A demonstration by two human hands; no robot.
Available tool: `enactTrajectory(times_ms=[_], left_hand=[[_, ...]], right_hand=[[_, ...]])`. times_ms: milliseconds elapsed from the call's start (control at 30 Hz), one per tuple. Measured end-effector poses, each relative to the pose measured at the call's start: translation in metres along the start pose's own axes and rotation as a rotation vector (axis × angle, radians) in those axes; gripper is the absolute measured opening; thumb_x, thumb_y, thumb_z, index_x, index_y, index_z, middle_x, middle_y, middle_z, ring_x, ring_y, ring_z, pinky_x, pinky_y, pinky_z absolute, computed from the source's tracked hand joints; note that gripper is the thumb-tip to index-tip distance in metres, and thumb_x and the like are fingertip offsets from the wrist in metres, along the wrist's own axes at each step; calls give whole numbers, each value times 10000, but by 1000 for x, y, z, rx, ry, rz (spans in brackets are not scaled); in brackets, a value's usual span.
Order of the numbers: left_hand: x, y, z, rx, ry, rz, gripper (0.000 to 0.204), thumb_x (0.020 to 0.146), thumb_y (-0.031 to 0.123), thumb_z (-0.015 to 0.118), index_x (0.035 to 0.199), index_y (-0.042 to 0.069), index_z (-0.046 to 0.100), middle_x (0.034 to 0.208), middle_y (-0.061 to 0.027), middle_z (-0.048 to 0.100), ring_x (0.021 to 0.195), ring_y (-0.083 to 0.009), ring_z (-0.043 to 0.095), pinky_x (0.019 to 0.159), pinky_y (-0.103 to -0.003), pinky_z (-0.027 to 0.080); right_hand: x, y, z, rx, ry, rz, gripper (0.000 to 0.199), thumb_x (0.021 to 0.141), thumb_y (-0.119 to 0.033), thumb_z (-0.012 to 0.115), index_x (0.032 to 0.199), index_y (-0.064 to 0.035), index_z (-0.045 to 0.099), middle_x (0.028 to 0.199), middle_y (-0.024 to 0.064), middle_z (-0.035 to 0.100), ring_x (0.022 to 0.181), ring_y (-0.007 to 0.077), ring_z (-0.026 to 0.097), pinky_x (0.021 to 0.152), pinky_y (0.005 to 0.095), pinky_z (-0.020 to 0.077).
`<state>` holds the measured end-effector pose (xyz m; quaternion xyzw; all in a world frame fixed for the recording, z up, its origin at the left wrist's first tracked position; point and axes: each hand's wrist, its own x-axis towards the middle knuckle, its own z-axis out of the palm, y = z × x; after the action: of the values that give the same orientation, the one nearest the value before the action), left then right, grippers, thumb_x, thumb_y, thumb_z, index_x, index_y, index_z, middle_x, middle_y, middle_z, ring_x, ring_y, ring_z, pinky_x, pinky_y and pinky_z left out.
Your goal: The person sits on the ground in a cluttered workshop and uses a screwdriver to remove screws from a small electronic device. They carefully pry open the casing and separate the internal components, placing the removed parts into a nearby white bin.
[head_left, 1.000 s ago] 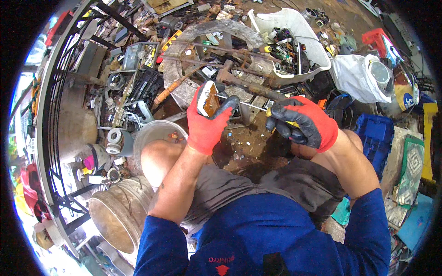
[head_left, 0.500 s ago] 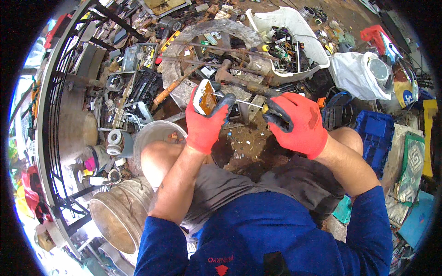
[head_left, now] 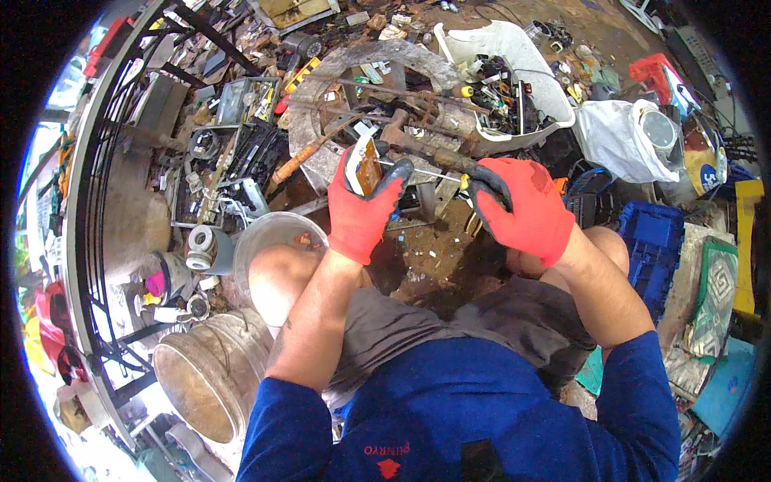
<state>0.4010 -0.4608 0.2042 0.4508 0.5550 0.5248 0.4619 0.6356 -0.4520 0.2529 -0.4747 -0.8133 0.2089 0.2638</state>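
While the left hand [head_left: 359,210] is gripping a small brown-faced part [head_left: 366,166] upright for access, the right hand [head_left: 526,207] is clenching a screwdriver [head_left: 430,171], its tip meeting the part.

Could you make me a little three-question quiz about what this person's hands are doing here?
1. True or false: both hands wear red gloves.
2. What does the left hand hold: A) a small flat part with a white rim, B) a hammer, C) a cup?
3. Which hand holds the screwdriver?

Key: 1 true. 2 A, the small flat part. 3 The right hand, its thin shaft pointing at the part.
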Motion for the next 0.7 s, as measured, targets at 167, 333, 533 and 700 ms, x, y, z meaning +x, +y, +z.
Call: enactTrajectory(times_ms=[167, 333, 533, 700], left_hand=[[-2, 2, 3, -27, 43, -40, 564, 800, -22, 719, 1315, -11, 491, 966, -41, 632, 730, -77, 576, 597, -226, 488], [-3, -8, 2, -77, 49, -40, 587, 802, -34, 707, 1339, -6, 470, 1007, -49, 626, 741, -79, 582, 610, -224, 494], [-4, 0, 5, -84, 31, -25, 564, 803, -30, 704, 1320, -2, 482, 963, -40, 622, 718, -77, 572, 598, -232, 488], [1, 0, 6, 45, 9, 57, 505, 803, 12, 728, 1261, -3, 515, 889, -35, 615, 679, -72, 557, 579, -232, 473]], right_hand=[[6, -3, -4, -96, -44, -100, 393, 717, -207, 695, 1065, -43, 615, 969, 157, 647, 891, 373, 629, 775, 447, 521], [5, -4, -4, -190, -3, -222, 400, 687, -172, 705, 1063, -67, 618, 1028, 159, 631, 925, 378, 615, 782, 442, 527], [6, 3, -3, 61, 52, -110, 371, 727, -206, 721, 1055, -58, 631, 1026, 155, 641, 933, 369, 623, 757, 441, 527], [1, 16, 3, -87, -52, -34, 397, 747, -202, 711, 1099, -42, 617, 1013, 163, 650, 937, 371, 628, 791, 435, 519]])
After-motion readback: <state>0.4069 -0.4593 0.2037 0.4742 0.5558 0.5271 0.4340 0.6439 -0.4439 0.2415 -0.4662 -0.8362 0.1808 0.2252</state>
